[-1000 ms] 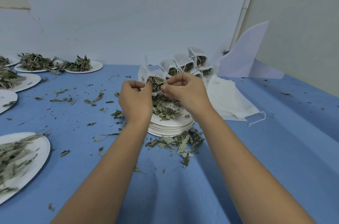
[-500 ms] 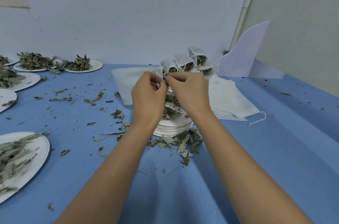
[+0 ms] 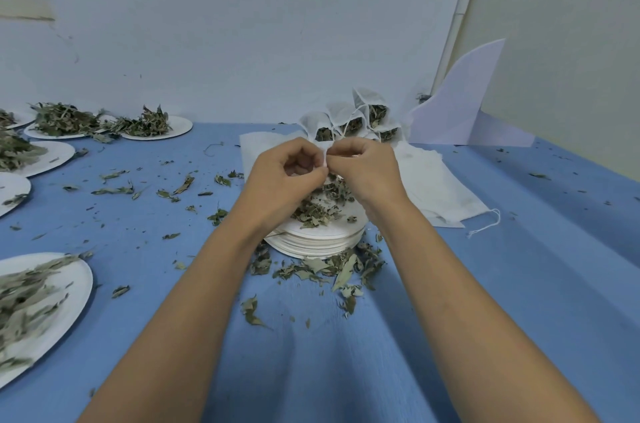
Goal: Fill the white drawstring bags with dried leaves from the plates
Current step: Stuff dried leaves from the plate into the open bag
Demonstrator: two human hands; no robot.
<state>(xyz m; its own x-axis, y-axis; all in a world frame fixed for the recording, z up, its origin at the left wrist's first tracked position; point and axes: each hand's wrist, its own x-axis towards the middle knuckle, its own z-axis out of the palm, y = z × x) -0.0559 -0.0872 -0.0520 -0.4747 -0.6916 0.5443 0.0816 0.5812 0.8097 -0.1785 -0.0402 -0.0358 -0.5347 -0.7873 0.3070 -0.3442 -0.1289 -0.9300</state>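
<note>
My left hand and my right hand meet above a stack of white plates that carries a small heap of dried leaves. Both pinch the top edge of a white drawstring bag; most of the bag is hidden behind my fingers. An empty bag lies flat behind my left hand. Several filled bags stand in a cluster just behind my hands, with dark leaves showing through them.
Plates of dried leaves sit along the left: two at the back, others at the left edge, one near me. Empty white bags lie to the right. Loose leaves litter the blue cloth. A white card leans in the corner.
My hands have come together over the plate stack and risen slightly. The open bag mouth with leaves seen a second ago is now gathered into a small pinch between my fingers.
</note>
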